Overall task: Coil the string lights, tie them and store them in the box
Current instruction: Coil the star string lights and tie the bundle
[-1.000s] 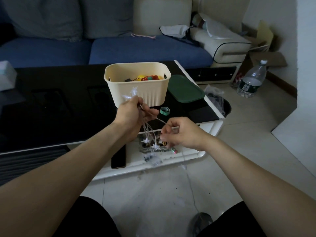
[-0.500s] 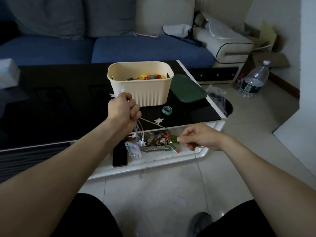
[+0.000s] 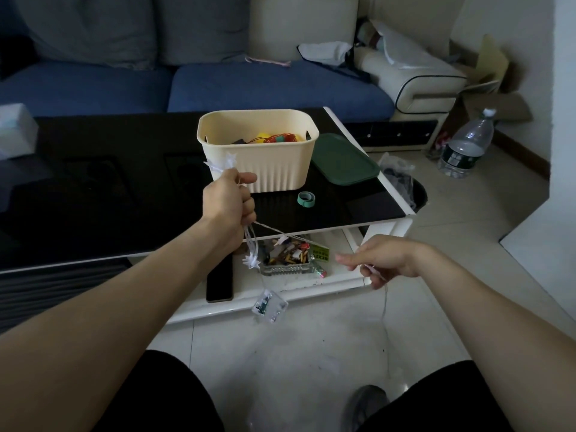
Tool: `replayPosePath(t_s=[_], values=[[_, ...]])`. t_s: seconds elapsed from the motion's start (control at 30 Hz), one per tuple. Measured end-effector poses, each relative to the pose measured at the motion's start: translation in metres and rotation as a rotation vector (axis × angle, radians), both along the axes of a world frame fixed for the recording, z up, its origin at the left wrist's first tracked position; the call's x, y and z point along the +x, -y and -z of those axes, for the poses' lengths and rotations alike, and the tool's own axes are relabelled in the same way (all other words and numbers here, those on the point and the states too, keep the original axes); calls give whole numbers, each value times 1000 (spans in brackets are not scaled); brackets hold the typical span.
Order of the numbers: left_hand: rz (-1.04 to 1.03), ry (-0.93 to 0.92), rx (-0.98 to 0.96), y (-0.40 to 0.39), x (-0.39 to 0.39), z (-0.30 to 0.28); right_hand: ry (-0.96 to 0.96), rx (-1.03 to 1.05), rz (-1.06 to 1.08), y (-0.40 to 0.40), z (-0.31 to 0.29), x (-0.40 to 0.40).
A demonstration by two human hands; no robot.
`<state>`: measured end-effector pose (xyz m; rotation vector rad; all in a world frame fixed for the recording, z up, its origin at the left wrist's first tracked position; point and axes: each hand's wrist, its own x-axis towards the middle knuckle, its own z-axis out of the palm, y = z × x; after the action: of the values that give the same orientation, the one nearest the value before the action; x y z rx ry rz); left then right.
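My left hand (image 3: 230,199) grips a bundle of white star string lights (image 3: 253,256) just in front of the cream box (image 3: 258,152). Stars stick out above the fist and loops hang below it. A clear battery pack (image 3: 269,305) dangles lowest on the wire. One strand runs rightward to my right hand (image 3: 386,258), which pinches the thin wire; the rest of the wire trails down to the floor. The box stands open on the black table (image 3: 93,194) with colourful items inside. A green strap roll (image 3: 306,199) lies on the table near the box.
The dark green lid (image 3: 343,160) lies right of the box. The table's white lower shelf (image 3: 336,279) holds a glass dish of small items and a black phone (image 3: 219,280). A water bottle (image 3: 466,146) stands on the floor at right. A blue sofa (image 3: 218,85) runs behind.
My right hand has drawn away to the right and lower, pulling the wire out from my left fist. The battery pack has dropped lower. My left hand stayed near the box.
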<state>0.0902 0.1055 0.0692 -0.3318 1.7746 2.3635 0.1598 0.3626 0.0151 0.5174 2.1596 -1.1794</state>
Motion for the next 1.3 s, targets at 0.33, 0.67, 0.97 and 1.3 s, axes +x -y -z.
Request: replayPosePath(t_s=[0.33,0.67,0.97,1.3], values=[[221,8,80,-15,8,2,-476,-44,-4,28,-38,7],[315,-9,-47,-25,14,10,-697,-103,-52,61,-51,7],[375,-49,-90,-25,15,17,-965,-106,158,56,-51,2],[434,-29,-111,-35,20,23,-920,-114,18,75,-28,-3]])
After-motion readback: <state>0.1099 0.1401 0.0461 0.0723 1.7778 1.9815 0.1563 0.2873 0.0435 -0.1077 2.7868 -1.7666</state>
